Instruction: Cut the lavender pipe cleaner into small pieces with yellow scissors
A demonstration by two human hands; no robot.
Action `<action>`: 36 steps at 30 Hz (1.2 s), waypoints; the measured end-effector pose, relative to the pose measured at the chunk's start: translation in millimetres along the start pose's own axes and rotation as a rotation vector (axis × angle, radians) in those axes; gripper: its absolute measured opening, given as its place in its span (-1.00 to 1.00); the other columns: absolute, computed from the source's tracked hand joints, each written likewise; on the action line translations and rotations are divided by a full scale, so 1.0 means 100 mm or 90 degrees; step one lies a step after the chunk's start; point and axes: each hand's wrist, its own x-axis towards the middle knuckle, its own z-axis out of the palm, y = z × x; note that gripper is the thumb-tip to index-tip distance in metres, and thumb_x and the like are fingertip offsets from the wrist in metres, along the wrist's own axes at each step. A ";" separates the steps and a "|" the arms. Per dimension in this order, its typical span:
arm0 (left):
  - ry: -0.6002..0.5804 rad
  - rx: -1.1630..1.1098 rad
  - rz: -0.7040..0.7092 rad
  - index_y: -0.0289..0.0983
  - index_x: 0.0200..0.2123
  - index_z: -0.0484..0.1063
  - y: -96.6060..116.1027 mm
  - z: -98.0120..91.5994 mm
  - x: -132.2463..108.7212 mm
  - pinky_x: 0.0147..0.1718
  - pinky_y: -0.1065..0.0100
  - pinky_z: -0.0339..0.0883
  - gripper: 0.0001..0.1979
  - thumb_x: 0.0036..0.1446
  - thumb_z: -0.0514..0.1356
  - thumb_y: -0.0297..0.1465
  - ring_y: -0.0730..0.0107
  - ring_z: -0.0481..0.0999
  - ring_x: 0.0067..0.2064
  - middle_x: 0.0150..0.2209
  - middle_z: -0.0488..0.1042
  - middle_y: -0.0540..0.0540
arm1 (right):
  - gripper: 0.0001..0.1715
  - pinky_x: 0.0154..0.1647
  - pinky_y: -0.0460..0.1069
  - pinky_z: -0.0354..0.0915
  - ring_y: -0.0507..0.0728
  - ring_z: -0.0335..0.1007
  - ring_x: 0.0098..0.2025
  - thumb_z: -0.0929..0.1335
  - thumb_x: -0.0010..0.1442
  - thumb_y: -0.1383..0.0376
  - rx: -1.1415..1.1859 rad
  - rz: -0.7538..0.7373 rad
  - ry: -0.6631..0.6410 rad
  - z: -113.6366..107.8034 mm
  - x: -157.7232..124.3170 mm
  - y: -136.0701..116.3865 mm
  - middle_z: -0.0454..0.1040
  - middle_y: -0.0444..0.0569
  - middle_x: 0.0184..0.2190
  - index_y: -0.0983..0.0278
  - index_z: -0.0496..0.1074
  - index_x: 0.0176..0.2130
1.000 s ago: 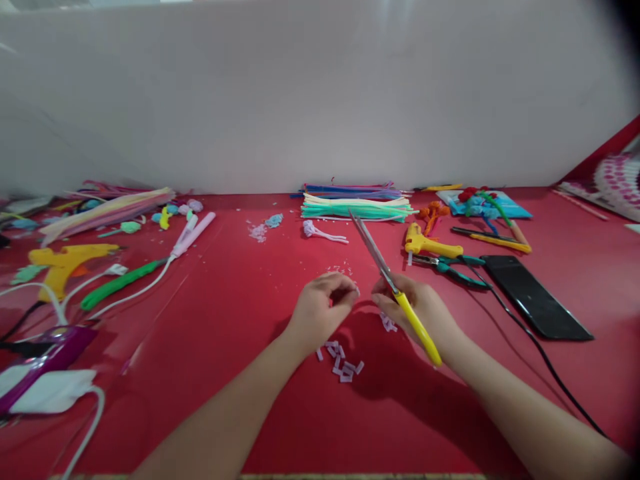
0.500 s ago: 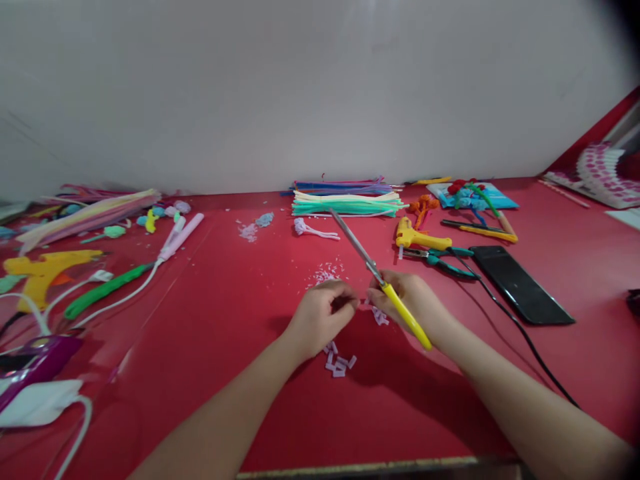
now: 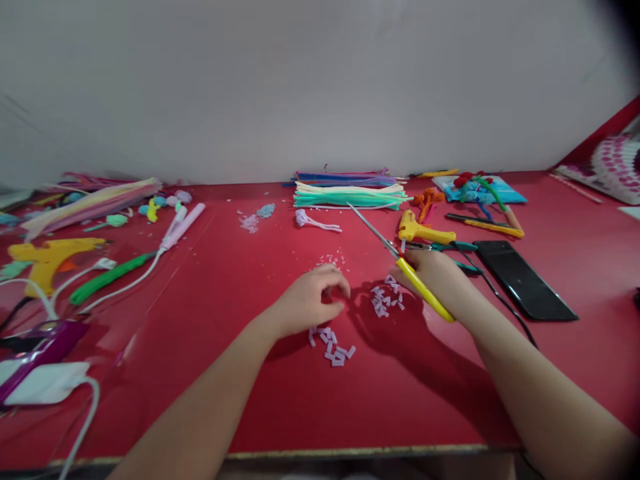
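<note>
My right hand (image 3: 443,270) grips yellow-handled scissors (image 3: 424,288), their long blades pointing away to the upper left. Just left of that hand lies a loose pile of short lilac pieces (image 3: 381,303). My left hand (image 3: 313,300) hovers over the red table with its fingers curved and the thumb apart; nothing shows between them. A second group of lilac pieces (image 3: 330,341) lies below it, towards the near edge. Fine lilac clippings (image 3: 333,261) are scattered beyond the left hand. The fingertips of my right hand are partly hidden.
Pipe cleaners (image 3: 350,195) are bundled by the wall, with a small lilac pipe-cleaner piece (image 3: 317,221) in front. A yellow glue gun (image 3: 425,231), pliers (image 3: 467,247) and a black phone (image 3: 525,280) sit right. Another glue gun (image 3: 47,257) and white cables (image 3: 135,287) occupy the left.
My hands have moved apart, the left one leftwards and the right one rightwards with the scissors. More of the right-hand pile of lilac pieces now shows. The view has shifted slightly.
</note>
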 end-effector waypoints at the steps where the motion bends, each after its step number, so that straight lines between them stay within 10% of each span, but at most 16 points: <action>1: -0.055 0.005 0.025 -0.27 -0.44 0.36 0.04 -0.01 -0.02 -0.40 0.45 0.14 -0.89 -0.10 0.09 -0.52 0.52 0.26 -0.41 -0.38 0.29 0.00 | -0.64 -0.57 -0.10 -0.05 0.06 0.27 -0.52 0.18 0.01 0.10 -0.001 -0.005 0.008 0.00 -0.01 -0.02 0.42 0.04 -0.53 0.30 0.37 -0.44; 5: -0.171 0.084 0.090 -0.29 -0.53 0.37 0.16 0.02 -0.09 -0.36 0.42 0.14 -0.92 -0.12 0.17 -0.39 0.46 0.28 -0.35 -0.38 0.28 -0.03 | -0.69 -0.59 -0.10 -0.10 0.03 0.23 -0.57 0.17 0.02 0.15 -0.011 -0.012 0.017 0.05 -0.07 -0.12 0.42 0.01 -0.56 0.28 0.37 -0.46; 12: -0.149 0.191 0.128 -0.30 -0.61 0.34 0.22 0.22 -0.13 -0.33 0.38 0.14 -0.91 -0.14 0.09 -0.54 0.40 0.27 -0.35 -0.47 0.30 -0.05 | -0.74 -0.61 -0.10 -0.13 0.03 0.23 -0.55 0.19 -0.01 0.21 0.008 -0.024 0.023 0.12 -0.11 -0.18 0.42 0.03 -0.55 0.29 0.37 -0.46; 23: 0.068 -0.461 -0.173 -0.33 -0.48 0.35 0.09 0.13 0.04 -0.44 0.42 0.18 -0.89 -0.06 0.11 -0.39 0.51 0.30 -0.51 -0.56 0.33 0.00 | -0.85 -0.66 -0.17 -0.01 -0.08 0.08 -0.66 0.21 -0.07 0.26 0.496 -0.090 -0.104 0.18 -0.30 -0.40 0.18 -0.22 -0.69 0.29 0.29 -0.49; 36: 0.070 -0.411 -0.176 -0.32 -0.45 0.38 0.11 0.16 0.04 -0.45 0.41 0.23 -0.87 -0.04 0.11 -0.37 0.48 0.34 -0.51 -0.56 0.36 -0.02 | -0.83 -0.67 -0.17 -0.05 -0.07 0.07 -0.64 0.23 -0.08 0.23 0.449 -0.088 -0.017 0.27 -0.28 -0.42 0.17 -0.22 -0.71 0.30 0.27 -0.53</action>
